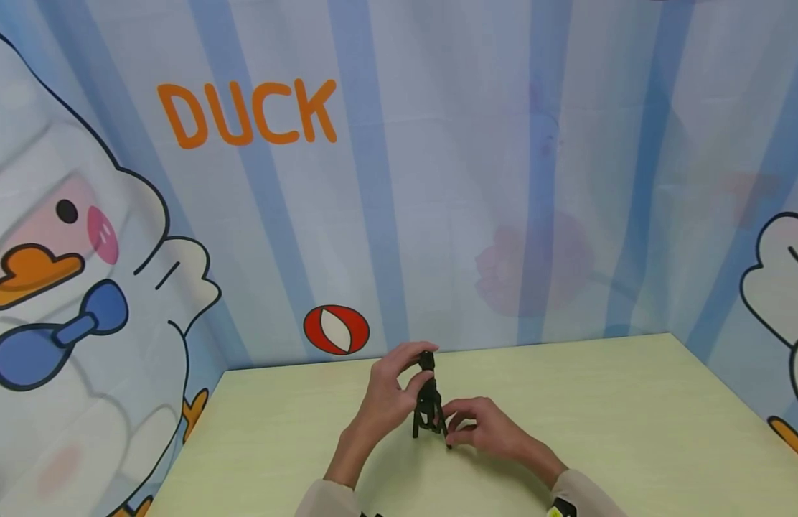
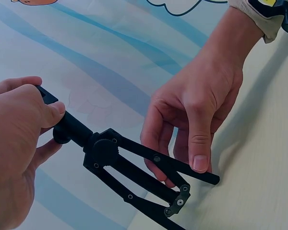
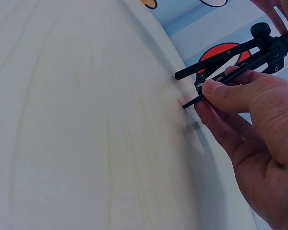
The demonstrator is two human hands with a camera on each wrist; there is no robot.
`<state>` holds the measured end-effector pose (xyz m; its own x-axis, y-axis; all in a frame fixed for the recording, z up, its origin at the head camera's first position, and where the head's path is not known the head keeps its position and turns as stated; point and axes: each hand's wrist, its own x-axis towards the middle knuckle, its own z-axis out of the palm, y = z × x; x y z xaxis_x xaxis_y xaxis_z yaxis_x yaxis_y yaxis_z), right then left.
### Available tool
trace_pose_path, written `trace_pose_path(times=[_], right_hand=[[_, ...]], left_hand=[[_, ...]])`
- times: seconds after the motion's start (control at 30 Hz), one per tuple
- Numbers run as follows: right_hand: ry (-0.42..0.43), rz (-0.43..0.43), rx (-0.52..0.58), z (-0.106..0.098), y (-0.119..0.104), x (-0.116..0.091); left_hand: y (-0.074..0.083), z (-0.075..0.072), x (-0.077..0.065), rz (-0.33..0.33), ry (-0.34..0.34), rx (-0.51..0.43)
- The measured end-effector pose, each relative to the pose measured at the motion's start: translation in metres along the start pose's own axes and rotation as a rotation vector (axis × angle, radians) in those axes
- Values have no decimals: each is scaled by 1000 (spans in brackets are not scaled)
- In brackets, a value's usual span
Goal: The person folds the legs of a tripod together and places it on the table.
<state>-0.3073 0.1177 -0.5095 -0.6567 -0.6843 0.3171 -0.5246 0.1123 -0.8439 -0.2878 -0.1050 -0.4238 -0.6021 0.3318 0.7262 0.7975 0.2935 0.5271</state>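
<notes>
We've got a narrow grip from the left hand [image 1: 385,396], pinching the top of the black tripod [image 1: 428,395], upright over the worktop [image 1: 599,416]. Low on the tripod's right, the right hand [image 1: 488,431] pinches one leg [image 2: 165,159] near its foot, fingers hiding part of it. The left wrist view gives us the round knob [image 2: 104,152] at the tripod's leg joint, unclear from the head. Behind, the striped backdrop [image 1: 451,179], with a red-and-white oval [image 1: 336,329] left of the tripod
</notes>
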Motion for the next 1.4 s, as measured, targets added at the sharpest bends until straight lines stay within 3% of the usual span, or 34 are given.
trace_pose_path(times=[0.47, 0.8, 1.2, 1.4], right_hand=[[24, -28, -24, 2, 4, 2], [47, -72, -39, 4, 4, 2], [65, -35, -81, 7, 8, 2], [79, -21, -62, 9, 6, 2]], left_hand=[[4, -1, 0, -33, -17, -29], [2, 3, -1, 18, 1, -30], [6, 6, 0, 27, 77, 121], [9, 6, 1, 2, 96, 131]])
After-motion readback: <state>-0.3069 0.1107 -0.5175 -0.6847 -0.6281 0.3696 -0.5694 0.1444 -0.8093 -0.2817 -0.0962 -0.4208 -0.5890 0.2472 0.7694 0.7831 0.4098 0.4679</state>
